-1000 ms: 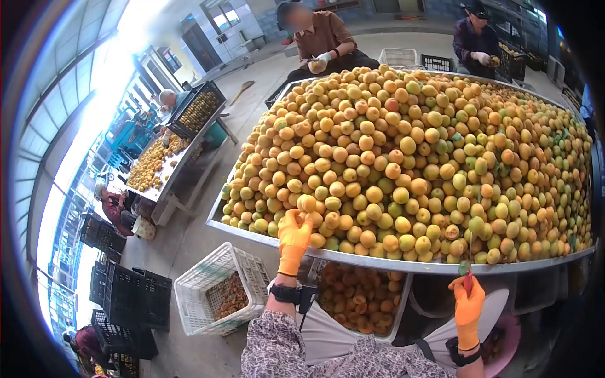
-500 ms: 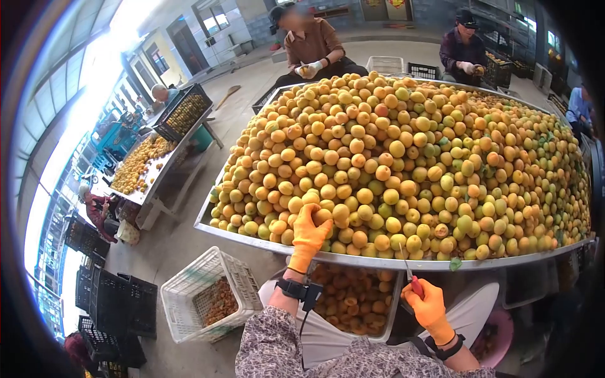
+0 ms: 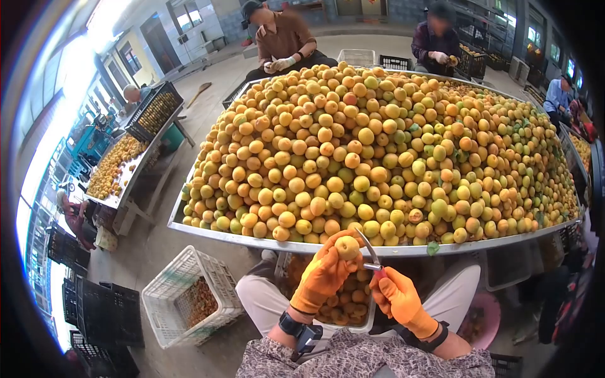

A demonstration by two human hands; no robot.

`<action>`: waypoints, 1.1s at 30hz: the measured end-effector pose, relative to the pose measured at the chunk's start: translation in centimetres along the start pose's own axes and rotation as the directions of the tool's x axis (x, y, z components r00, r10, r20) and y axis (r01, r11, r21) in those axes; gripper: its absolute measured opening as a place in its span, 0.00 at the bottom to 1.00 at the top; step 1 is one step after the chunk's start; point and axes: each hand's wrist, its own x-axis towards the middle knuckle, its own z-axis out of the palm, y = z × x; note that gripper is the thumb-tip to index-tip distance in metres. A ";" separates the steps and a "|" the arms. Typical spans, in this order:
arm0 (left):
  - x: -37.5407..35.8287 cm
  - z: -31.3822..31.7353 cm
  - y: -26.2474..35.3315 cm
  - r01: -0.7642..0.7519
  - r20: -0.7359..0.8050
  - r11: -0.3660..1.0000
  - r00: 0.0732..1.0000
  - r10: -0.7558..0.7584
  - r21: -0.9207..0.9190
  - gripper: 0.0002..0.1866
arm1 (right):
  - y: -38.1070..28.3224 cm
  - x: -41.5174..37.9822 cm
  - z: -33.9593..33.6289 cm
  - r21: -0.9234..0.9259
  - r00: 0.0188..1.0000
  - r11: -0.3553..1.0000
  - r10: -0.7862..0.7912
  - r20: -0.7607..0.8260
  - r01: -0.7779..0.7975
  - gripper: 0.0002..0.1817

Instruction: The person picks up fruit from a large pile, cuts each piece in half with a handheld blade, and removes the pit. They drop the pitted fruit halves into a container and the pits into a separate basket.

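Across the tray (image 3: 271, 244), plenty of fruit (image 3: 362, 183) was left; the crate (image 3: 343, 327) below held seemingly cut pieces. My left hand (image 3: 323, 277) pinched an apricot (image 3: 347, 248), apparently uncut; my right hand (image 3: 402, 301) was closed round the knife (image 3: 373, 267).

Orange fabric gloves (image 3: 324, 280), black wrist straps (image 3: 291, 324), grey-and-white mottled sleeves (image 3: 277, 358), and pale grey trousers (image 3: 450, 296).
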 end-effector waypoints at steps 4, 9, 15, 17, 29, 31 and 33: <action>-1.7 2.5 -0.4 0.019 -0.068 0.995 0.998 -0.012 0.101 0.35 | 0.2 -1.4 0.6 0.005 0.999 0.999 -0.042 0.019 0.042 0.21; -3.1 4.3 -0.8 0.099 -0.111 0.956 0.991 -0.071 0.276 0.38 | -0.1 -2.4 0.3 0.003 0.988 0.989 -0.145 0.057 0.145 0.23; -4.1 5.7 -1.0 0.085 -0.077 0.943 0.995 -0.063 0.323 0.37 | -0.4 -3.3 0.4 -0.146 0.982 0.971 -0.185 0.037 0.188 0.22; -4.5 6.0 -1.0 0.084 -0.064 0.937 0.996 -0.067 0.338 0.37 | -0.3 -3.6 0.3 -0.256 0.973 0.939 -0.228 0.036 0.230 0.22; -6.0 6.1 -2.2 -0.035 -0.051 0.638 0.992 0.117 0.769 0.35 | 1.4 -3.3 -0.2 -0.401 0.965 0.881 -0.260 0.035 0.252 0.24; -5.5 6.1 -2.3 -0.153 0.038 0.528 0.974 0.222 0.836 0.27 | 2.0 -3.0 -0.2 -0.368 0.969 0.898 -0.240 0.051 0.242 0.25; -5.4 6.5 -2.1 -0.124 0.017 0.501 0.977 0.212 0.856 0.28 | 2.6 -2.5 0.0 -0.346 0.951 0.891 -0.308 0.011 0.293 0.26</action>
